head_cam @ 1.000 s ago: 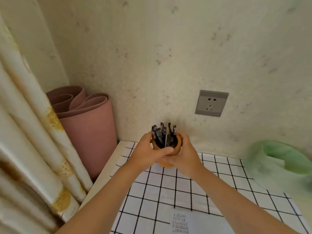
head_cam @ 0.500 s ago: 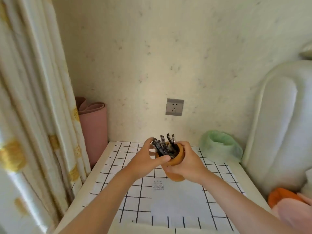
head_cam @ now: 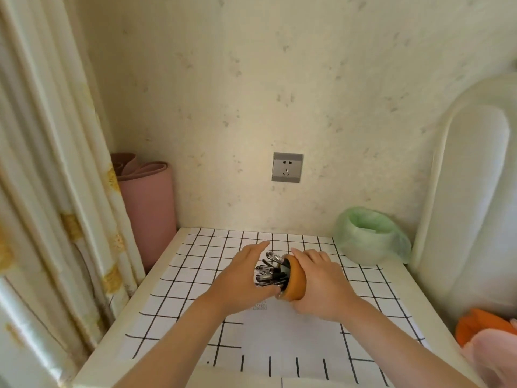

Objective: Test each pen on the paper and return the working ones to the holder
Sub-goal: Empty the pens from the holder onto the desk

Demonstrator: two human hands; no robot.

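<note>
Head view, entry: we find the holder, a rounded orange-brown cup, tipped on its side above the table, mouth facing left. The right hand grips it, fingers curled over the top of the body and the palm behind it. A bundle of dark pens sticks out of the mouth, lying roughly level. The left hand is held flat against the pen ends, fingers straight and together, pinching nothing that we can see; the thumb is hidden. The paper lies on the table just below and nearer than both hands, and we see no test strokes on it. We judge the pens light, stiff and smooth-barrelled, likely to slide out together and roll once loose, so each is best taken mid-barrel between thumb and fingers. We judge the holder rigid and somewhat slippery because of its curve; the wrap round its widest part looks sound. No pen is tested yet, by our reading
</note>
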